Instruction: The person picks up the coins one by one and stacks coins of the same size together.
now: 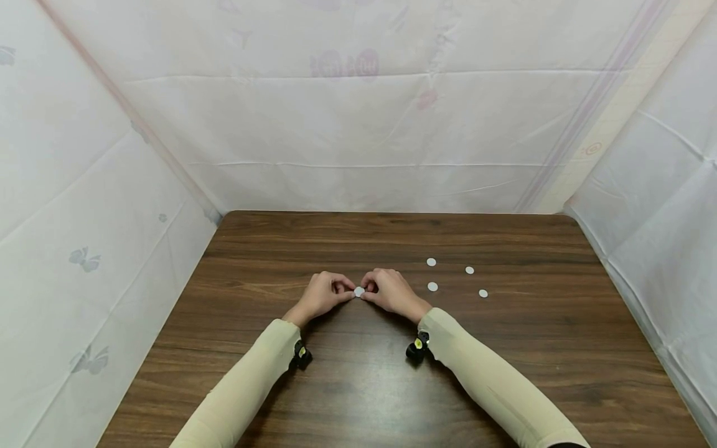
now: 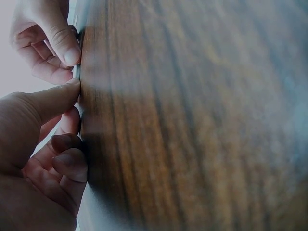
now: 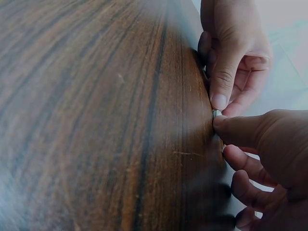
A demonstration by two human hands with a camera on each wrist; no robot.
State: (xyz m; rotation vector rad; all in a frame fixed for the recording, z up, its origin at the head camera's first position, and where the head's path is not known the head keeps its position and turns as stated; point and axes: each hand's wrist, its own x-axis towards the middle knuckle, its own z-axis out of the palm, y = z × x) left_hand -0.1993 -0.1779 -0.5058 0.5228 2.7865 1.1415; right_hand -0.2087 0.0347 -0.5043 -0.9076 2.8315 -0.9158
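Note:
A small white disc lies at the middle of the wooden table, between the two hands. My left hand pinches its left edge with thumb and forefinger, the other fingers curled. From the opposite side my right hand pinches the right edge in the same way. In the left wrist view the disc shows only as a thin pale edge between the thumb tips, low at the tabletop. The right wrist view also catches a sliver of the disc, the rest hidden by the thumbs.
Several more white discs lie flat and apart to the right of the right hand, the nearest disc just beyond the wrist. The brown wood-grain table ends at a back edge before a white sheet, with sheets on both sides.

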